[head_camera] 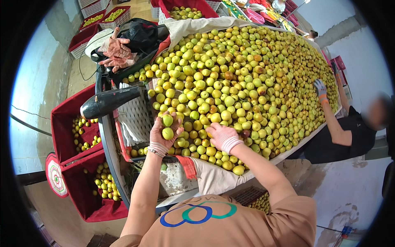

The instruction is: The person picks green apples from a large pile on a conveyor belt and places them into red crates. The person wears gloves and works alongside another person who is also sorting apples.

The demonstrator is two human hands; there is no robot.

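Observation:
Before me spreads a cloth-lined sorting table [216, 182] heaped with green-yellow jujube-like fruits [228, 101], some with brown or reddish patches. My left hand [160, 136], in a striped knit glove, is palm up at the near left of the heap. It holds green fruits [167, 133], two of them plainly visible. My right hand [223, 136], gloved alike, reaches palm down into the heap. Its fingertips are bent over the fruits, and whether they grip one is hidden. Left of the heap lies a white perforated mat [134, 117].
A black hair dryer [109, 102] juts over the table's left end. Red-lined crates [77, 129] with some fruits stand below. Spare gloves [117, 52] rest by a black bag [140, 35]. At the right, a co-worker's gloved hand [321, 89] touches the heap.

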